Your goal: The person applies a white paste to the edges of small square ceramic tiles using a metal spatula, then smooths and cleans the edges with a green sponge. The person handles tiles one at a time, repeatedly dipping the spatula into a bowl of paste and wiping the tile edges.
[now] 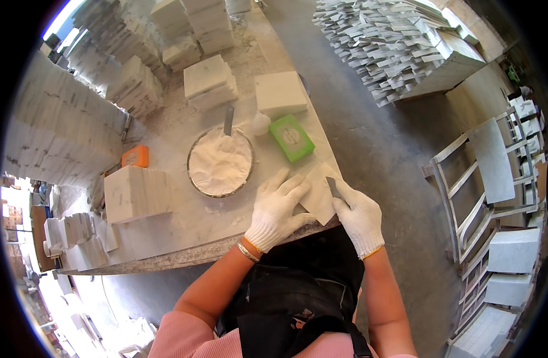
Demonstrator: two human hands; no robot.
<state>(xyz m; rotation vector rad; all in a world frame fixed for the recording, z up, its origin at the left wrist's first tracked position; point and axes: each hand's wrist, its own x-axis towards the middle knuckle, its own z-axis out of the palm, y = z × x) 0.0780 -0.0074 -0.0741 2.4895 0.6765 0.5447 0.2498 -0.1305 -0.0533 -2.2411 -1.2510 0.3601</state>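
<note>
Black apron — right hand holds blade.

Gloved left hand against pale tile, right hand holding dark blade, bowl of white powder

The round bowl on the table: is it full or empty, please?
Full, or nearly so: white powder covers the whole opening of the round bowl and reaches close to its rim.
</note>
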